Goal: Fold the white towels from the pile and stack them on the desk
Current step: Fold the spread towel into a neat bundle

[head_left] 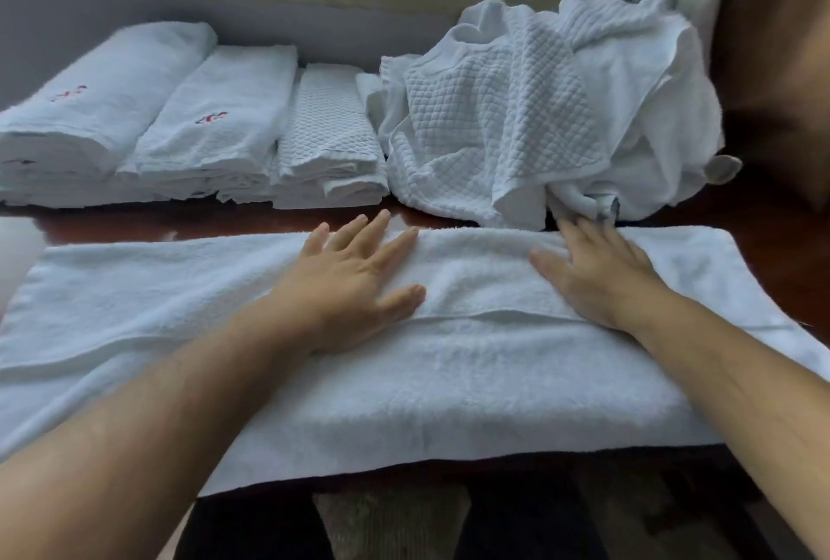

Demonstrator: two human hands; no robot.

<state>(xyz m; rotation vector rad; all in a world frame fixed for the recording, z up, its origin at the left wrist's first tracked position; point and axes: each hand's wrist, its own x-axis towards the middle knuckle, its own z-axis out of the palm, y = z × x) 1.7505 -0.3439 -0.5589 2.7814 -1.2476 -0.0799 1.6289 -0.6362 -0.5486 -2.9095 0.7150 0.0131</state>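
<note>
I have the towel [449, 380] spread lengthwise across the tabletop [772, 245], already folded once, its edge running under my palms. My left hand [346, 290] and right hand [597, 276] both lie flat and open on it, gripping nothing (smoothing, I judge). Next I should pinch one end and fold it across, then add it to the stacks [179, 133] left of the pile [561, 110].
</note>
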